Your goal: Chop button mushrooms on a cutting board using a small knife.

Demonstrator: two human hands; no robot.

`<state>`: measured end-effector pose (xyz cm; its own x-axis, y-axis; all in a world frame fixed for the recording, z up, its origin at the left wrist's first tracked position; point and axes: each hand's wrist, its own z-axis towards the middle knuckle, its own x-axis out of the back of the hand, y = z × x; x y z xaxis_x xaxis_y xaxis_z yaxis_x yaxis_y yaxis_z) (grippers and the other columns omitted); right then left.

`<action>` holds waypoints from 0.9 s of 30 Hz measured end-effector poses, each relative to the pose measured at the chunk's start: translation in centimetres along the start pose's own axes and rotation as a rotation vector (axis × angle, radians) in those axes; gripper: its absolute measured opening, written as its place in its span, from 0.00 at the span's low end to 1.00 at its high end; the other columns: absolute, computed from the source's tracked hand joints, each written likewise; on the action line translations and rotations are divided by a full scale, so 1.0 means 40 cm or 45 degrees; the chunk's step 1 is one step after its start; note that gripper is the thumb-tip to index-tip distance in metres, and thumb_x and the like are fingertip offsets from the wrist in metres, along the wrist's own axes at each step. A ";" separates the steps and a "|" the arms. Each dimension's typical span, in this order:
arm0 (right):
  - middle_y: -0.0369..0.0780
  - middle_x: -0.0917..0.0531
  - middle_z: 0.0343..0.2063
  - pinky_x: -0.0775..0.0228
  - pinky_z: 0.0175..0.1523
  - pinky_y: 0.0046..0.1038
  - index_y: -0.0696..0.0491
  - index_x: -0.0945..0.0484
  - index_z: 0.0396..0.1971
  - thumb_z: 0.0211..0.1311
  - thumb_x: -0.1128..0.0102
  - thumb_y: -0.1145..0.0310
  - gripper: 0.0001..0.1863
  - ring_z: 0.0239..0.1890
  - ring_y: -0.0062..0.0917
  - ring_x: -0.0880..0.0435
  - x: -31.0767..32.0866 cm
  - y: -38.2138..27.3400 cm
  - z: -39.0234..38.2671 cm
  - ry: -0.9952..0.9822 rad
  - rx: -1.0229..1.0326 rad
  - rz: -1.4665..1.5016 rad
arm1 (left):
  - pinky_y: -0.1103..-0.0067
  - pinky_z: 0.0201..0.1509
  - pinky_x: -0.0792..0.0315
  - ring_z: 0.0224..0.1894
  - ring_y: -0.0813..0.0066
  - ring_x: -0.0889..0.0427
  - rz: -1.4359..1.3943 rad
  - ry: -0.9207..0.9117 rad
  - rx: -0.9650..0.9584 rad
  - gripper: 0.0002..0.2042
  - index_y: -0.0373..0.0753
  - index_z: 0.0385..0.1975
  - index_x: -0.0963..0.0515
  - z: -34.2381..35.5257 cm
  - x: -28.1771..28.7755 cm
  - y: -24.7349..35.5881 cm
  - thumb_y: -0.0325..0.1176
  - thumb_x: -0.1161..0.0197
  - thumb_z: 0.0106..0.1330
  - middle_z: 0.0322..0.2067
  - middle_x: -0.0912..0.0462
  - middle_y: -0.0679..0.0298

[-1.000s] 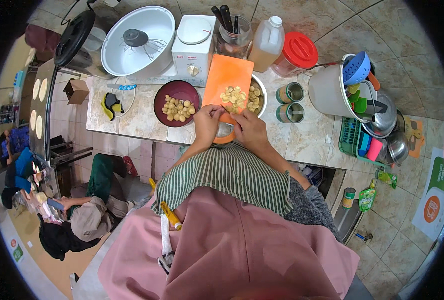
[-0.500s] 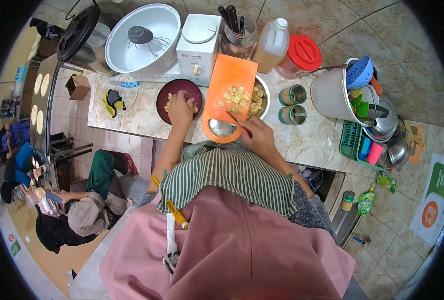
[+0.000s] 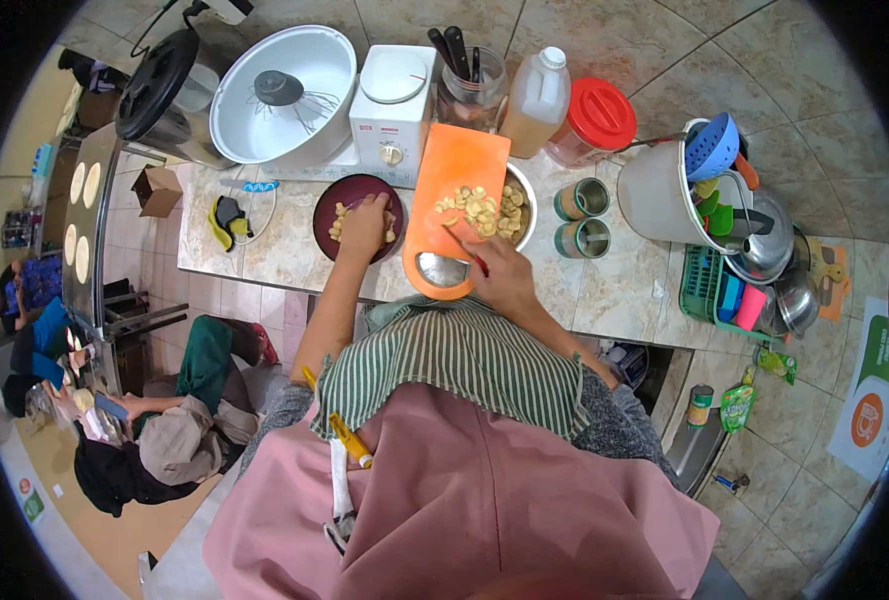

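My left hand (image 3: pixel 368 225) reaches into a maroon bowl (image 3: pixel 322 240), its fingers curled down among small pale pieces (image 3: pixel 341 222); what they pinch is hidden. Leaning over the counter's front edge is an orange cutting board (image 3: pixel 462 150) with a large handle hole. On it lie pale yellow round slices (image 3: pixel 477 207). My right hand (image 3: pixel 505 275) is closed round the red handle of a small knife (image 3: pixel 481 264), its blade over the board beside the slices. Partly under the board sits a white-rimmed bowl (image 3: pixel 531 205) with more such slices.
Behind stand a mixer with white bowl (image 3: pixel 227 100), a jar of knives (image 3: pixel 480 100), a plastic jug (image 3: pixel 540 105) and a red-lidded container (image 3: pixel 602 115). Two open tins (image 3: pixel 583 238) are right, near a utensil bucket (image 3: pixel 655 190). People sit at far left beside a griddle (image 3: pixel 93 250).
My left hand has turned, its fingers now lower in the maroon bowl. My right hand keeps the knife over the board. The whole view has shifted slightly.
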<state>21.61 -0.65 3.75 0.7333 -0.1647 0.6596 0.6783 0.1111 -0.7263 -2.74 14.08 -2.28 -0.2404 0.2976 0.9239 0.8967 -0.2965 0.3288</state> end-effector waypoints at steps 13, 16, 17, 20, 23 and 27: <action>0.41 0.21 0.32 0.22 0.40 0.37 0.51 0.17 0.45 0.57 0.37 0.73 0.14 0.36 0.37 0.17 -0.013 0.017 0.026 -0.009 -0.077 -0.241 | 0.57 0.48 0.22 0.43 0.47 0.14 0.046 -0.238 0.221 0.14 0.37 0.42 0.18 0.013 0.002 -0.012 0.39 0.32 0.62 0.39 0.14 0.48; 0.41 0.20 0.33 0.22 0.39 0.37 0.51 0.17 0.46 0.57 0.37 0.73 0.16 0.35 0.37 0.16 -0.007 0.017 0.006 -0.144 0.039 -0.167 | 0.58 0.47 0.21 0.40 0.47 0.13 0.113 -0.208 0.208 0.14 0.35 0.40 0.18 0.014 -0.006 -0.031 0.39 0.34 0.63 0.36 0.13 0.48; 0.41 0.20 0.33 0.22 0.39 0.36 0.51 0.17 0.47 0.57 0.37 0.73 0.16 0.35 0.36 0.16 0.003 0.008 0.009 -0.133 -0.018 -0.190 | 0.61 0.45 0.21 0.38 0.50 0.13 -0.017 -0.178 0.215 0.14 0.34 0.39 0.18 0.013 -0.002 -0.036 0.40 0.34 0.63 0.35 0.13 0.49; 0.41 0.21 0.33 0.22 0.39 0.38 0.51 0.17 0.47 0.56 0.37 0.73 0.16 0.35 0.37 0.17 -0.001 0.030 0.009 -0.063 -0.087 -0.176 | 0.65 0.42 0.21 0.35 0.55 0.12 -0.385 -0.071 0.235 0.15 0.33 0.36 0.18 0.007 0.022 -0.043 0.40 0.34 0.62 0.33 0.13 0.50; 0.42 0.21 0.33 0.22 0.39 0.39 0.51 0.18 0.46 0.55 0.38 0.73 0.16 0.36 0.38 0.17 -0.003 0.033 0.012 -0.010 -0.106 -0.137 | 0.69 0.39 0.21 0.32 0.60 0.13 -0.763 0.010 0.179 0.15 0.32 0.34 0.18 -0.019 0.047 0.008 0.40 0.32 0.60 0.30 0.14 0.52; 0.43 0.21 0.33 0.23 0.39 0.39 0.52 0.18 0.46 0.55 0.37 0.73 0.17 0.35 0.39 0.17 -0.007 0.018 0.017 -0.014 -0.098 -0.109 | 0.71 0.37 0.22 0.30 0.61 0.15 -0.906 -0.059 0.023 0.14 0.32 0.33 0.19 -0.059 0.055 0.194 0.38 0.29 0.60 0.26 0.16 0.55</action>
<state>21.92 0.13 3.16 0.6738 -0.1596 0.7215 0.7331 0.0216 -0.6798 2.81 10.29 2.75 -0.7541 0.4515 0.4770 0.5342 -0.0008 0.8454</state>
